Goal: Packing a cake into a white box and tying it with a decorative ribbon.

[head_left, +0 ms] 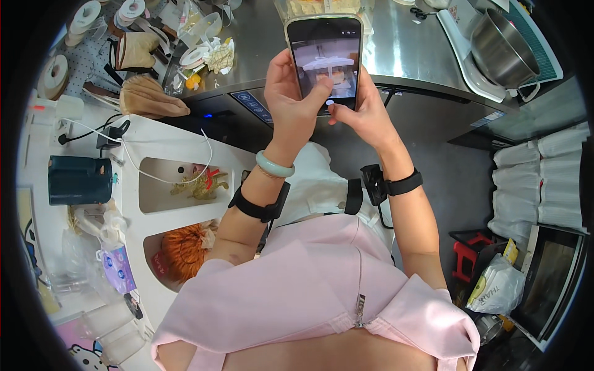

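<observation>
A smartphone (pixel 327 46) in a pale case stands upright before me, above the steel counter's front edge. My left hand (pixel 288 99) grips its left side, and the thumb lies across the lower part of the lit screen. My right hand (pixel 370 114) holds the lower right side, its thumb near the bottom of the screen. On the screen is a camera-like picture of a box with a white ribbon. Part of a clear container (pixel 369 15) with pale yellow contents shows behind the phone, which hides the rest. A jade-coloured bangle (pixel 274 165) circles my left wrist.
The steel counter (pixel 408 49) carries a metal mixing bowl (pixel 504 46), a white kitchen scale (pixel 473 62) and black scissors (pixel 424 13). Ribbon spools (pixel 52 77) and a brown cloth bag (pixel 151 98) crowd the left. A white cable (pixel 167 179) trails over the white shelf unit (pixel 133 179).
</observation>
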